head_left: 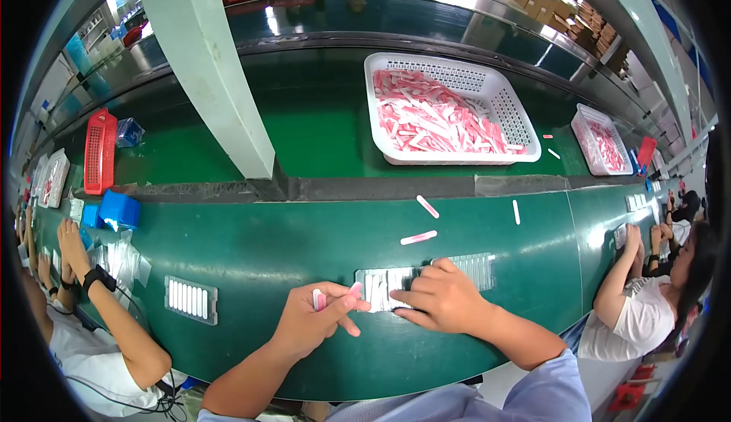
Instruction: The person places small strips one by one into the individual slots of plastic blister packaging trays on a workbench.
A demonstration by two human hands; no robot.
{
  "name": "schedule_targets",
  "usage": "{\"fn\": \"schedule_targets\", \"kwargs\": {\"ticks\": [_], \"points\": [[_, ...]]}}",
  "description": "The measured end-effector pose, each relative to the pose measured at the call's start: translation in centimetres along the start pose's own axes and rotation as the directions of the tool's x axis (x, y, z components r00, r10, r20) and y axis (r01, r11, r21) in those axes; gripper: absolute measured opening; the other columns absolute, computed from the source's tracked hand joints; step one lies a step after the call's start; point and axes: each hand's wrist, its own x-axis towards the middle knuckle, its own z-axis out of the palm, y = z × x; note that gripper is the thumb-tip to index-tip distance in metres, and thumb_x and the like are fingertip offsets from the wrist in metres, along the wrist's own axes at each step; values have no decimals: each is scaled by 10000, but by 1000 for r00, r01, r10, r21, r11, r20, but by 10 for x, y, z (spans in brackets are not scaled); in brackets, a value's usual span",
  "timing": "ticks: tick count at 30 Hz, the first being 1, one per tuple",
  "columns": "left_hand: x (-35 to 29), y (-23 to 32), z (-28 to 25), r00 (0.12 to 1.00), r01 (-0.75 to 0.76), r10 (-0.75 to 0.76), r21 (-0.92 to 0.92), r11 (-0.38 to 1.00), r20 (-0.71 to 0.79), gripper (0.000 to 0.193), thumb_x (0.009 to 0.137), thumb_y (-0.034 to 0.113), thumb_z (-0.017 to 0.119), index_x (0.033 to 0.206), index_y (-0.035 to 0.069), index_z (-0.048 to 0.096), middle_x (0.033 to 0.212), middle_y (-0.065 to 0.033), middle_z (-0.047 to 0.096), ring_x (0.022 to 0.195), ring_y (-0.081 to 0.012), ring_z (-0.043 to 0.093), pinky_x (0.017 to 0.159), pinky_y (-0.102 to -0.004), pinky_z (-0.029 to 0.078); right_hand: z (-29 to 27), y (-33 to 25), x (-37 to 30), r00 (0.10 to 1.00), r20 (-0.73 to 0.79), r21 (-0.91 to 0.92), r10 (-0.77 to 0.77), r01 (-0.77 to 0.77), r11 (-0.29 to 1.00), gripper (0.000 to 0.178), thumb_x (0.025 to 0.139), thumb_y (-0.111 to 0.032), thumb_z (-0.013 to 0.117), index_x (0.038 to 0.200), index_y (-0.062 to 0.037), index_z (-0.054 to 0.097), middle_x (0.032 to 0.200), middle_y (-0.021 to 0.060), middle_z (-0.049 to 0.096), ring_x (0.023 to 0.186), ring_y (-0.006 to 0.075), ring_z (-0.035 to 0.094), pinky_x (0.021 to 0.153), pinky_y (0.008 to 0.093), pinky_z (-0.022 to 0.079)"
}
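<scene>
My left hand (308,319) is closed on small flat pink-and-white sticks (320,300); one pink end (355,289) sticks out between thumb and forefinger. Beside it on the green tabletop lies a clear slotted plastic tray (373,285), with shiny silvery slots. Over this tray's right part is my right hand (449,298), its forefinger and thumb tips apart and touching the tray, the other fingers curled. Nothing shows between them. A second clear slotted tray (476,271) lies just beyond my right hand, partly covered by it. Two loose sticks (419,237) (427,207) lie farther back.
A white basket (457,157) heaped with pink-and-white sticks stands on the belt behind the table's raised edge. A grey post (217,79) rises at left. A tray of white sticks (189,299) lies at left. Co-workers sit at left (122,323) and right (636,308).
</scene>
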Motion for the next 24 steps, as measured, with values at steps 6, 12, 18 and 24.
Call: {"fn": "schedule_targets", "kwargs": {"ticks": [6, 12, 18, 24], "points": [[-4, 1, 4, 1000, 16, -17, 39, 999, 13, 249, 1041, 164, 661, 1090, -78, 695, 1048, -194, 777, 615, -143, 688, 448, -221, 374, -8, -8, 14, 984, -69, 266, 162, -138, 954, 260, 840, -229, 822, 1077, -132, 780, 705, -24, 557, 712, 188, 536, 749, 339, 392], [-7, -7, 11, 983, -14, -7, 112, 994, 182, 228, 1040, 132, 657, 1170, -50, 705, 1074, -142, 785, 663, -131, 706, 500, -227, 435, 7, -19, 25, 969, -117, 554, 218, -118, 824, 75, 891, -152, 779, 963, -132, 789, 703, -31, 612, 684, 156, 575, 738, 320, 384], [-5, 1, 0, 955, -201, 282, 494, 846, -94, 151, 963, 133, 735, 1092, 61, 770, 801, -43, 725, 571, -115, 612, 509, -243, 419, -9, 3, 20, 865, -157, 676, 477, -258, 690, 50, 931, -83, 757, 950, -50, 789, 720, 3, 711, 585, 77, 592, 647, 274, 473], [-2, -2, -3, 838, -413, 482, 874, 257, 255, 188, 860, 191, 793, 1044, 158, 775, 688, -14, 586, 595, -200, 617, 527, -348, 484, -13, 14, 6, 718, 148, 843, 680, -451, 293, 136, 974, -93, 732, 957, 37, 769, 775, 40, 750, 670, 31, 619, 594, 209, 473]]}}
